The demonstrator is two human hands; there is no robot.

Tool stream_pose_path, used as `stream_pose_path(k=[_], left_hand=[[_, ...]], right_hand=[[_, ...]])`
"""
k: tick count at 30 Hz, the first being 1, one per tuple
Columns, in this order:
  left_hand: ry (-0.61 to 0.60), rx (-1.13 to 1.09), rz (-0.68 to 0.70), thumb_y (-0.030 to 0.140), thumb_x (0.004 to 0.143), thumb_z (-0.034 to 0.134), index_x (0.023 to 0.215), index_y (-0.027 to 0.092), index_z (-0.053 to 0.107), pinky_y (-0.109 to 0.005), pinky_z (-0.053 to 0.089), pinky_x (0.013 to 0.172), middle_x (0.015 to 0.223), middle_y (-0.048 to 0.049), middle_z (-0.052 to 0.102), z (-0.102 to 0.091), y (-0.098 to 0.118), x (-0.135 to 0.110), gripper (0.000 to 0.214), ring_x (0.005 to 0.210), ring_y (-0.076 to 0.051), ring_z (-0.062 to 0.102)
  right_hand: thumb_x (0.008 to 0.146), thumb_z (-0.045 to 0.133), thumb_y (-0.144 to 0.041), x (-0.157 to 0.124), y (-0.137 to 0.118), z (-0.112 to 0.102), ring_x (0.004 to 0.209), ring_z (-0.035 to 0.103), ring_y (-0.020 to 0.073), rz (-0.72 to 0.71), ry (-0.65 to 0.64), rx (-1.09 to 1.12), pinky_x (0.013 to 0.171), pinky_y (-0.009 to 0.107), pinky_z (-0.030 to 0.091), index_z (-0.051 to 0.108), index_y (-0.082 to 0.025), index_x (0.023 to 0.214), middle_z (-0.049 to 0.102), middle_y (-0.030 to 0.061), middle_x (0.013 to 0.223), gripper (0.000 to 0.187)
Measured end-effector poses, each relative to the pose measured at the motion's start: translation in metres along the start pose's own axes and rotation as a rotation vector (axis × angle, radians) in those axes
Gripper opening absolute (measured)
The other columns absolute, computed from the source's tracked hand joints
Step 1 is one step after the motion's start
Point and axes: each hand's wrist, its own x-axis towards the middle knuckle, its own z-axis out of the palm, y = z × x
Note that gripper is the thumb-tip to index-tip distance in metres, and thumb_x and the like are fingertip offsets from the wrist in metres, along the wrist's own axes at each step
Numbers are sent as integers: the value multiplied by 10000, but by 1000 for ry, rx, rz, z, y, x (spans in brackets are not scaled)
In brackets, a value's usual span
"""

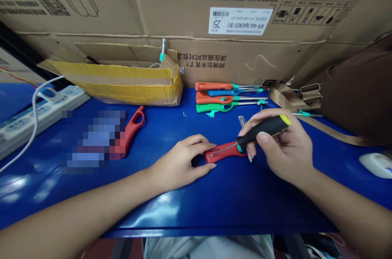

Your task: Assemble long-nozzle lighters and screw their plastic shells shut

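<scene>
My left hand (186, 157) is closed round the end of a red long-reach lighter (225, 151), which lies on the blue table with its thumb and fingers on either side. My right hand (288, 149) grips a screwdriver (260, 131) by its black handle with a yellow end. The thin shaft slants down to the left over the lighter's red body, its tip close to my left fingertips. I cannot tell whether the tip sits in a hole. Part of the lighter's far end is hidden behind my right hand, where a small metal piece (241, 120) shows.
Several long-reach lighters with orange, blue and green handles (214, 108) lie at the back. A red lighter handle (131, 132) lies at left beside a blurred patch. A taped carton (122, 87), a power strip (36, 114), a strap (333, 130) and a white object (376, 165) surround the work spot.
</scene>
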Motion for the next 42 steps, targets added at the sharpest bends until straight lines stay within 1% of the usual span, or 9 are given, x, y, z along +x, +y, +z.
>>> stream_pose_path(k=[7, 15, 19, 24, 29, 33, 37, 42], left_hand=[[6, 1, -5, 256, 912, 720, 1262, 202, 668, -336, 557, 948, 1120, -79, 685, 0, 1, -1, 358, 1034, -198, 669], [-4, 5, 0, 251, 911, 719, 1176, 169, 687, -326, 551, 939, 1104, -84, 675, 0, 1, 0, 279, 1013, -192, 665], [-10, 3, -4, 252, 909, 720, 1182, 176, 686, -335, 549, 948, 1118, -86, 676, 0, 2, 1, 285, 1026, -197, 664], [-1, -6, -2, 249, 905, 720, 1168, 179, 693, -343, 556, 939, 1109, -82, 678, 0, 1, 0, 273, 1019, -201, 667], [-5, 7, 10, 244, 915, 711, 1244, 149, 668, -337, 549, 945, 1126, -94, 676, 0, 0, 1, 345, 1031, -201, 663], [-6, 12, 10, 252, 915, 711, 1203, 159, 679, -336, 550, 941, 1116, -89, 675, 0, 0, 0, 304, 1023, -199, 661], [-12, 15, 5, 256, 923, 703, 1238, 177, 664, -346, 548, 952, 1132, -88, 674, 0, 1, 0, 328, 1038, -204, 659], [-9, 10, 21, 257, 922, 706, 1200, 160, 678, -338, 547, 942, 1124, -92, 673, 0, 1, 1, 296, 1030, -202, 660]], right_hand=[[973, 638, -267, 0, 1, 0, 493, 624, 116, 20, -17, -18, 454, 290, 585, 601, -281, 1139, 722, 27, 931, 171], [964, 649, -253, 0, 1, 2, 505, 643, 123, 9, -22, -11, 467, 302, 601, 607, -275, 1131, 722, 27, 928, 174], [960, 654, -275, -1, 0, 1, 496, 632, 125, 18, -18, -32, 458, 302, 601, 605, -288, 1122, 725, 25, 917, 170], [956, 659, -273, -2, 0, 1, 507, 634, 131, -4, -30, -44, 472, 315, 608, 607, -293, 1128, 725, 29, 921, 181], [956, 661, -285, -3, -1, 0, 509, 637, 129, 0, -48, -42, 465, 302, 600, 609, -292, 1140, 718, 29, 917, 191], [960, 658, -271, -2, -2, 0, 516, 656, 127, -20, -67, -40, 501, 309, 613, 612, -281, 1144, 721, 27, 919, 189], [951, 670, -274, -3, -2, 0, 519, 654, 127, -22, -65, -66, 493, 302, 607, 610, -281, 1141, 718, 27, 921, 200], [963, 647, -238, -3, -2, -2, 531, 659, 127, -41, -85, -98, 503, 304, 596, 594, -290, 1177, 713, 23, 935, 226]])
